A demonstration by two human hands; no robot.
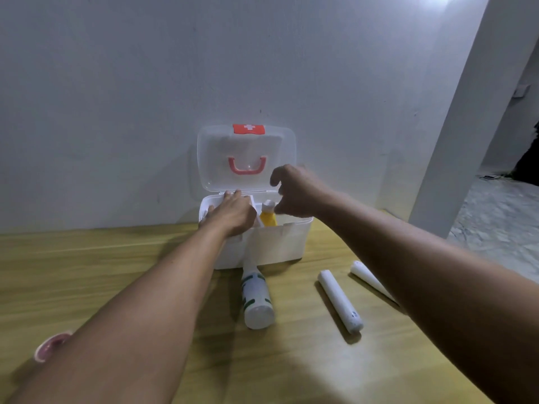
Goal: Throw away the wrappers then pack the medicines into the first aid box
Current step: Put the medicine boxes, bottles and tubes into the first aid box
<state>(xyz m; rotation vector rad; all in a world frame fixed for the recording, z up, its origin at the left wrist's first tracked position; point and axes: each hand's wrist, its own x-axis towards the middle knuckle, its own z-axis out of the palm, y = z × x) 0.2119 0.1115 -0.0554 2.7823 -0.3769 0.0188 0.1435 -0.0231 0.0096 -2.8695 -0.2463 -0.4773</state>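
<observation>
The white first aid box (277, 246) stands against the wall, its clear lid (246, 157) raised upright. Inside on the right stands a yellow bottle (268, 217) with a white cap. My left hand (232, 212) lies palm down in the box's left compartment; whatever is under it is hidden. My right hand (294, 192) hovers just above the yellow bottle with curled, parted fingers and holds nothing. In front of the box lie a white and green bottle (256, 298), a white tube (339, 300) and a second white tube (370, 279) partly hidden by my right forearm.
The wooden table (116, 258) runs up to a white wall. A small pink round object (52, 345) peeks out beside my left forearm near the front left. A white pillar (455, 141) rises at the right, with bare floor beyond it.
</observation>
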